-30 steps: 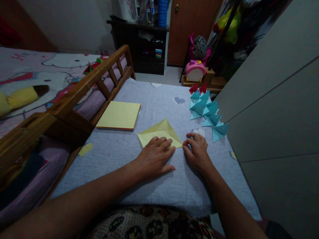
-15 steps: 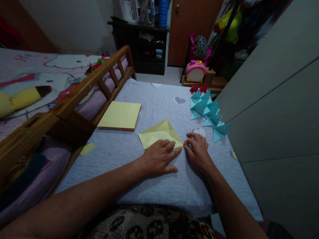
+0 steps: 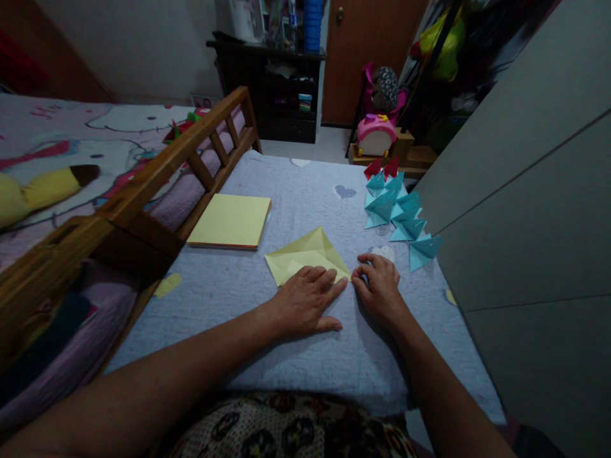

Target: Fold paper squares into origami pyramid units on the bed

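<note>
A pale yellow sheet of origami paper [image 3: 308,249], creased and partly folded, lies on the cloth-covered surface in front of me. My left hand [image 3: 308,299] rests flat over its near edge, fingers spread, covering part of the folds. At the sheet's right corner, the thumb and forefinger of my right hand [image 3: 377,284] pinch the tip. To the left sits a stack of square paper [image 3: 230,221] with a yellow sheet on top. Several folded blue paper pieces [image 3: 407,216] stand in a cluster to the right, with red folded pieces [image 3: 380,168] behind them.
A wooden bed rail [image 3: 157,168] runs along the left side, a bed with a printed sheet beyond it. Grey cabinet panels [image 3: 534,235] border the right. Past the far edge are a dark shelf [image 3: 267,95], a door [image 3: 370,38] and a pink toy case [image 3: 376,135].
Almost nothing differs. The fingers of my left hand have shifted very slightly on the paper; my right hand keeps its pinch at the corner.
</note>
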### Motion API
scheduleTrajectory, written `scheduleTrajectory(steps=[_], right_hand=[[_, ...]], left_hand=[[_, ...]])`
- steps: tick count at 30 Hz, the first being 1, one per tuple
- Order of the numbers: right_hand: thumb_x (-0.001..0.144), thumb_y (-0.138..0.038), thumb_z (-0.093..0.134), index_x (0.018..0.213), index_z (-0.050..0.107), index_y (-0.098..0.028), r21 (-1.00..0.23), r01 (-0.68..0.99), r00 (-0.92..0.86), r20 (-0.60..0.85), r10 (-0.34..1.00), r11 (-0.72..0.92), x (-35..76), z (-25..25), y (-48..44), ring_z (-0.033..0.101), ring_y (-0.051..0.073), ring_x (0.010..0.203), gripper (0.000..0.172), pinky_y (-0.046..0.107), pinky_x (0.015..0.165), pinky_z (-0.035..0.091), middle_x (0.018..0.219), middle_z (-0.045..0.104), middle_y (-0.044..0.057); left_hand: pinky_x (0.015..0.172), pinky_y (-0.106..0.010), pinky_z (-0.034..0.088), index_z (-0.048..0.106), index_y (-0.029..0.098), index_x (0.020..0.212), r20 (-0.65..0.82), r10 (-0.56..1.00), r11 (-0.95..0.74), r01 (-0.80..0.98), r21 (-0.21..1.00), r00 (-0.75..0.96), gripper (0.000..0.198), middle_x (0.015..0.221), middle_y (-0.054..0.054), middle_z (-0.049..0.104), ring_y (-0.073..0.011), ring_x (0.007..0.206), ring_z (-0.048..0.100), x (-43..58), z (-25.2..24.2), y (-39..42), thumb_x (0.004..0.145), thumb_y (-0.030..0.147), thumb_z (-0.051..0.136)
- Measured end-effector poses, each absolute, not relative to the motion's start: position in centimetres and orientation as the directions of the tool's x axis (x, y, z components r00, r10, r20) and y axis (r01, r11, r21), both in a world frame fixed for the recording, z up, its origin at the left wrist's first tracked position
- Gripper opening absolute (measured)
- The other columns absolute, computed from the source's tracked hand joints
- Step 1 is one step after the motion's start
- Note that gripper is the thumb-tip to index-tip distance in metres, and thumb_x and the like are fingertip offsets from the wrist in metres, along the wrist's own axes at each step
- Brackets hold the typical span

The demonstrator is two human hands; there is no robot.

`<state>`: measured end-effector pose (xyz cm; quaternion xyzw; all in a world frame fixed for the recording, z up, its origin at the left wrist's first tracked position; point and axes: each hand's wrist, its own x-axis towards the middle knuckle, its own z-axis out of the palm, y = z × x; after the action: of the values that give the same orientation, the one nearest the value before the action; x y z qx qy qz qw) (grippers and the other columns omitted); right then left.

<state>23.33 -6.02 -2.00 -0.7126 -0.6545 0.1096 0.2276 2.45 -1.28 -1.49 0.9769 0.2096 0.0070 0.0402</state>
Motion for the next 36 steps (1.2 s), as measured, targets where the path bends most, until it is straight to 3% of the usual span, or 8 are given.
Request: scheduleTrajectory(steps=[19, 24, 32, 36], right_hand=[[0.087, -0.022, 0.056, 0.083, 0.063, -0.021, -0.417, 0.907, 0.149, 0.181, 0.972, -0.062, 22.6, -2.1, -6.2, 0.046, 0.032, 0.122, 0.009, 0.053, 0.104, 0.032, 0.127, 0.06, 0.011], [0.085, -0.02, 0.055, 0.087, 0.061, -0.022, -0.416, 0.907, 0.151, 0.179, 0.972, -0.065, 22.5, -2.1, -6.1, 0.046, 0.032, 0.121, 0.007, 0.052, 0.103, 0.031, 0.126, 0.06, 0.011], [0.087, -0.021, 0.045, 0.106, 0.059, -0.025, -0.543, 0.837, 0.176, 0.149, 0.973, -0.068, 23.4, -1.8, -6.1, 0.048, 0.028, 0.118, 0.024, 0.048, 0.102, 0.033, 0.12, 0.061, 0.009], [0.088, -0.023, 0.043, 0.107, 0.059, -0.024, -0.562, 0.825, 0.167, 0.133, 0.977, -0.064, 23.6, -1.7, -6.2, 0.047, 0.029, 0.119, 0.024, 0.047, 0.101, 0.034, 0.121, 0.06, 0.009]], left_hand=[[0.106, -0.045, 0.032, 0.029, 0.019, 0.153, -0.007, 0.423, -0.9, 0.422, 0.107, 0.906, 0.089, 0.144, -0.015, 0.044, -0.033, 0.12, 0.04, 2.6, -1.4, -1.4, 0.089, 0.081, 0.038], [0.103, -0.045, 0.033, 0.023, 0.027, 0.156, 0.009, 0.416, -0.902, 0.411, 0.132, 0.91, 0.088, 0.142, -0.012, 0.045, -0.0324, 0.117, 0.041, 2.6, -1.5, -1.4, 0.088, 0.082, 0.037], [0.103, -0.044, 0.033, 0.029, 0.03, 0.154, 0.039, 0.42, -0.903, 0.414, 0.115, 0.906, 0.084, 0.142, -0.011, 0.045, -0.0323, 0.118, 0.04, 2.4, -1.8, -1.3, 0.089, 0.082, 0.034], [0.104, -0.044, 0.032, 0.03, 0.029, 0.153, 0.039, 0.418, -0.904, 0.412, 0.112, 0.907, 0.084, 0.143, -0.011, 0.044, -0.0321, 0.119, 0.04, 2.3, -1.9, -1.4, 0.089, 0.083, 0.032]])
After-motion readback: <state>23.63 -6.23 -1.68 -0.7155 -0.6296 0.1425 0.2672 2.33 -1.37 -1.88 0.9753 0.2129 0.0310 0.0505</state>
